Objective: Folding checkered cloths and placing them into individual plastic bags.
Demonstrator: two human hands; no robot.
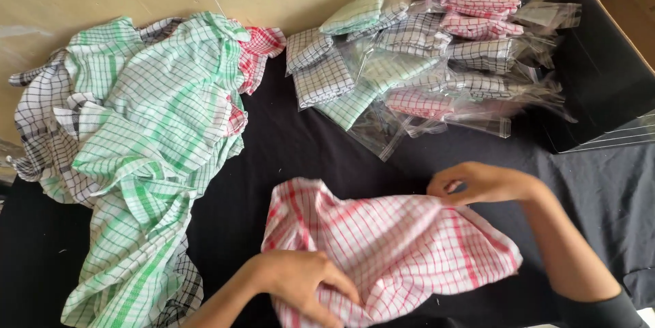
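Both hands, left hand [300, 280] and right hand [477, 183], pinch the crumpled red-and-white checked cloth [396, 246]; uneven pulling could skew it near the black table's [307, 144] front edge.

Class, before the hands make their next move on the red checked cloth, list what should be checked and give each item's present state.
1. Left hand has a grip on the red checked cloth: ok, fingers pinch its near edge.
2. Right hand has a grip on the far edge: ok.
3. Cloth lies flat: not ok, it is rumpled.
4. Cloth is apart from the loose cloth pile: ok.
5. Cloth is apart from the bagged folded cloths: ok.
6. Corners line up: cannot tell.
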